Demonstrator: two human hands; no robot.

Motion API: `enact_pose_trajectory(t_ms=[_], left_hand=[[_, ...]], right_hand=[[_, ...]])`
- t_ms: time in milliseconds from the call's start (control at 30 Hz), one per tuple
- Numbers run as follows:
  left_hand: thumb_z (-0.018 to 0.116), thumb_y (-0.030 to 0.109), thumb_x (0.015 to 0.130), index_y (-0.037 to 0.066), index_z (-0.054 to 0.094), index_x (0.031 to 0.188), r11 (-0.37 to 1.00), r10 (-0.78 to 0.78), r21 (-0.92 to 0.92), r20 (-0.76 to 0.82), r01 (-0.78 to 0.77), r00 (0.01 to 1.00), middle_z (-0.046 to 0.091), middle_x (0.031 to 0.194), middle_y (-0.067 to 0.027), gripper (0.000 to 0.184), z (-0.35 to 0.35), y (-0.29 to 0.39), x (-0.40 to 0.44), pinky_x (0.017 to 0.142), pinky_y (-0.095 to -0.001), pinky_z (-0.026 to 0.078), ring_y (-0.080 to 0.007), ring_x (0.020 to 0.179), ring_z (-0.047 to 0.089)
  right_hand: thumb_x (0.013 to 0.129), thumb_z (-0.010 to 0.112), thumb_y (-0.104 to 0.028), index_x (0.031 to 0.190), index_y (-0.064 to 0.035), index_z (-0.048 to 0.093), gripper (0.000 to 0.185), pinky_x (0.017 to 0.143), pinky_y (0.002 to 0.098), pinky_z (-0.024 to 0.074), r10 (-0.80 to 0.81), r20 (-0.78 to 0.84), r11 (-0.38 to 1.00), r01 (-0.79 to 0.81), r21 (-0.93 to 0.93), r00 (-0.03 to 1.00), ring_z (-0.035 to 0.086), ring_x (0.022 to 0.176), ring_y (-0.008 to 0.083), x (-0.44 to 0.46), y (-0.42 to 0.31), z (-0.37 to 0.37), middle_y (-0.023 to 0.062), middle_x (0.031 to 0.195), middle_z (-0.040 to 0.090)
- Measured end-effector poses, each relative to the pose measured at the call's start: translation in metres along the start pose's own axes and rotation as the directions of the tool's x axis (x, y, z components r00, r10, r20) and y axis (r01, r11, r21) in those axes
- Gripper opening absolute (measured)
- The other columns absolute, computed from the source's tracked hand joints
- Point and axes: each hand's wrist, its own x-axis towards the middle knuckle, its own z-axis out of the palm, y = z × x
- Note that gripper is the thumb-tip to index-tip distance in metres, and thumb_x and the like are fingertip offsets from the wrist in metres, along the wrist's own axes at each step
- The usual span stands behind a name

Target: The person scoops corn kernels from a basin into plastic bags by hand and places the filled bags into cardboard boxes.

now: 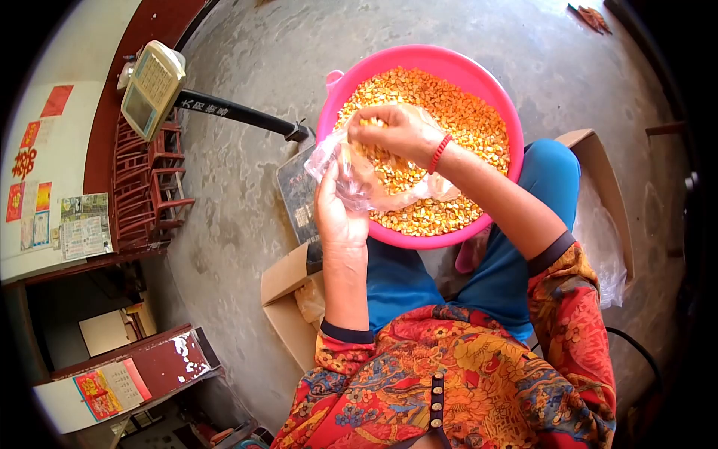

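Observation:
A clear plastic bag (pixel 357 182) hangs over the near left part of a pink basin (pixel 327 123) full of yellow-orange corn kernels (pixel 426 215). My left hand (pixel 340 215) is closed on the bag's left side, its fingers partly hidden by the crumpled plastic. Above the bag's upper edge is my right hand (pixel 400 135), with fingers curled and fingertips pinched against the plastic. A red bracelet (pixel 440 153) circles the right wrist. Part of the bag trails to the right across the kernels.
A platform scale (pixel 299 202) stands left of the basin, its post (pixel 239 114) and display (pixel 153 90) leaning into view. Cardboard boxes (pixel 288 280) flank my legs; the right one (pixel 606 172) holds clear plastic. Red stools (pixel 153 176) are stacked by the wall.

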Motion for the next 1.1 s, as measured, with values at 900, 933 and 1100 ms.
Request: enact_pose_trajectory(t_ms=[900,933,1100], left_hand=[[0.060,0.009,0.082,0.001,0.060,0.101,0.522,0.251,0.788,0.225,-0.327,0.942,0.056,0.070,0.0001,0.021,0.032,-0.031,0.010,0.052,-0.0209,0.042,-0.0063,0.058,0.051],[0.057,0.006,0.084,0.001,0.061,0.099,0.617,0.288,0.720,0.168,-0.317,0.943,0.053,0.060,0.0038,0.017,0.038,-0.019,0.008,0.044,-0.0189,0.037,-0.0032,0.049,0.045],[0.058,0.007,0.084,0.002,0.061,0.094,0.562,0.475,0.690,0.181,-0.455,0.861,0.052,0.064,0.0051,0.012,0.044,0.034,0.011,0.041,-0.0165,0.032,-0.0005,0.049,0.042]], right_hand=[[0.078,0.052,-0.006,0.084,0.0006,0.062,0.014,0.063,0.0231,0.0468,-0.276,-0.190,0.948,0.234,-0.218,0.942,0.057,0.068,0.0090,0.022,0.049,-0.093,0.0051,0.072,0.062],[0.078,0.051,-0.006,0.084,0.0011,0.061,0.014,0.063,0.0231,0.0465,-0.274,-0.196,0.945,0.226,-0.237,0.942,0.057,0.067,0.0092,0.022,0.050,-0.095,0.0051,0.072,0.061],[0.083,0.049,-0.006,0.087,0.0004,0.059,0.012,0.060,0.0215,0.0440,-0.166,-0.215,0.960,0.107,-0.260,0.963,0.052,0.067,0.0067,0.022,0.052,-0.099,0.0005,0.074,0.057]])
